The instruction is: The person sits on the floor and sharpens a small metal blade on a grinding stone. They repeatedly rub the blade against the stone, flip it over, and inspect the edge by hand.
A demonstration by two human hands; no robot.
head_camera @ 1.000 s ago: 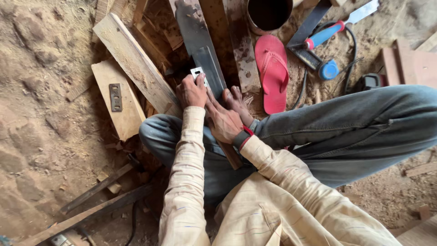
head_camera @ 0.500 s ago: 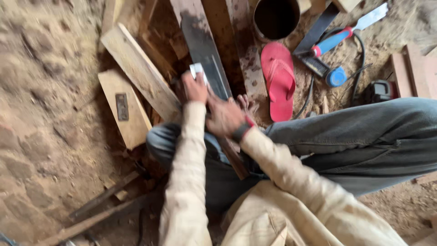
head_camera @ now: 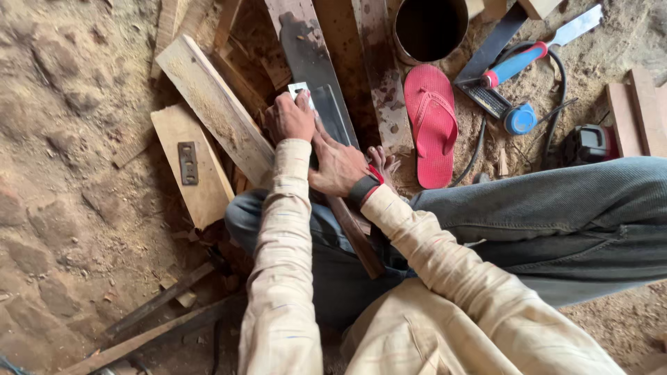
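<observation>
Landmark: the long dark wet-looking sharpening slab point(head_camera: 306, 55) running away from your knees. Your left hand point(head_camera: 290, 118) sits on its near part, fingers clenched down on a small flat grey metal blade point(head_camera: 300, 89), whose pale corner pokes out just beyond your knuckles. Your right hand point(head_camera: 338, 167) lies just behind and right of the left, fingers bent and pressing on the same blade; the exact grip under the palm is hidden.

To do this well, going by the frame: keep the blade flat on the slab, push along the slab's length, not across. Keep pressure even from both hands so the edge doesn't rock. Keep fingertips back from the blade's far edge.

Left of the slab: a pale sawdust-covered wooden plank point(head_camera: 212, 104), and beyond it a short pale board with a small metal plate point(head_camera: 191, 163). Right of the slab: a red rubber flip-flop point(head_camera: 432, 121); past that a blue-handled chisel point(head_camera: 528, 55). Dark round tin point(head_camera: 431, 28) sits right of the slab's far end. All on a dirt floor point(head_camera: 69, 173).
</observation>
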